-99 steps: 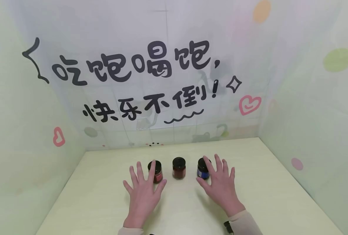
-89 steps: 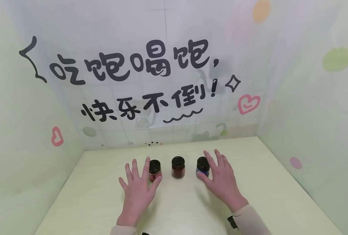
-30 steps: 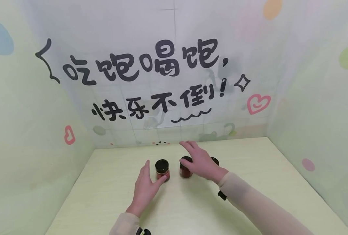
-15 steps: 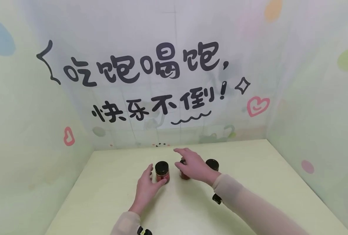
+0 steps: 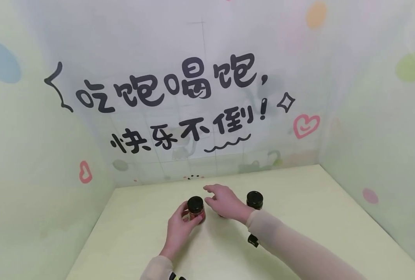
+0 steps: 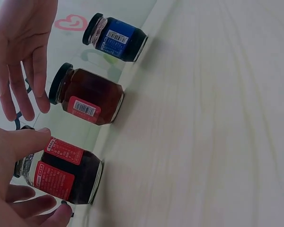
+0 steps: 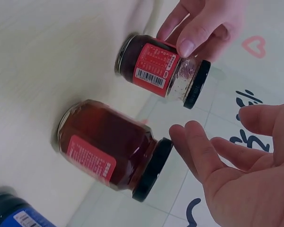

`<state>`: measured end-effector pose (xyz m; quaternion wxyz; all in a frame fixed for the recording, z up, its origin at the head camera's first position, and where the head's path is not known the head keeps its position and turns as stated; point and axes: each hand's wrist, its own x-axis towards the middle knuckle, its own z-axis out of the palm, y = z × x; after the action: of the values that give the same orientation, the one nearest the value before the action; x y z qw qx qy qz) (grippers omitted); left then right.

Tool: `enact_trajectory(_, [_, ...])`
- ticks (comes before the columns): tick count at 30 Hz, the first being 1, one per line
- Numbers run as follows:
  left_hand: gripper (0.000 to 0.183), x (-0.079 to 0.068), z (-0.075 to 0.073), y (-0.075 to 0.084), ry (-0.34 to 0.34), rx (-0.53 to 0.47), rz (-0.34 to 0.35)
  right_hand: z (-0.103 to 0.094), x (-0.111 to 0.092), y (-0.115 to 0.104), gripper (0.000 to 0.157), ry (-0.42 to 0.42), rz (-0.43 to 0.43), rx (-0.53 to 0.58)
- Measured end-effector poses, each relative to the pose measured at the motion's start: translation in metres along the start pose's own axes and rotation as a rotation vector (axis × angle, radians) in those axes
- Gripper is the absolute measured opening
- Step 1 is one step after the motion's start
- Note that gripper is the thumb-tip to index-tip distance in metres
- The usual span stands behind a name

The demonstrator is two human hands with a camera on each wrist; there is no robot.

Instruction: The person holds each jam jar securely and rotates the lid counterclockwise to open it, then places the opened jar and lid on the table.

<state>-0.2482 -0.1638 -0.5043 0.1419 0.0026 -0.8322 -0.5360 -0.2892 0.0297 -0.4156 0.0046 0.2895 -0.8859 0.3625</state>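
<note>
Three glass jars with black lids stand upright in a row on the table. My left hand (image 5: 179, 229) holds the left jar (image 5: 196, 206), which has red labels and dark contents; its thumb is on the front and its fingers curl behind. My right hand (image 5: 226, 202) reaches over the middle jar, hiding most of it in the head view. In the right wrist view its fingers are loosely extended by the lids, holding nothing. The middle jar (image 6: 90, 97) has reddish-brown contents and a red label. The right jar (image 6: 118, 40) has a blue label; my right forearm partly covers it in the head view.
The pale table (image 5: 298, 233) meets a back wall (image 5: 158, 46) with large black writing and printed shapes. Side walls (image 5: 368, 136) close in the left and right. A black strap (image 5: 253, 240) is on my right wrist.
My right hand has moved left from the blue-labelled jar, across the middle jar. My left hand has gone from spread fingers to a grip round the left jar. The head view has shifted slightly.
</note>
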Motion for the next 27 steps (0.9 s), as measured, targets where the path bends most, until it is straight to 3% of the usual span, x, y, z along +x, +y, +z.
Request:
enact_trajectory(5, [0.066, 0.005, 0.003, -0.002, -0.014, -0.068, 0.0, 0.007, 0.007, -0.002, 0.039, 0.004, 0.002, -0.103])
enact_trajectory(9, [0.067, 0.006, 0.003, -0.004, -0.02, -0.058, -0.004, 0.013, 0.008, -0.005, 0.039, 0.006, 0.029, -0.152])
enact_trajectory(17, [0.062, 0.005, 0.003, -0.008, -0.023, 0.021, -0.003, 0.026, 0.009, -0.004, 0.042, 0.013, 0.077, -0.128])
enact_trajectory(27, [0.055, 0.006, 0.004, -0.013, -0.022, 0.071, 0.006, 0.038, 0.01, -0.001, 0.038, 0.027, 0.074, -0.143])
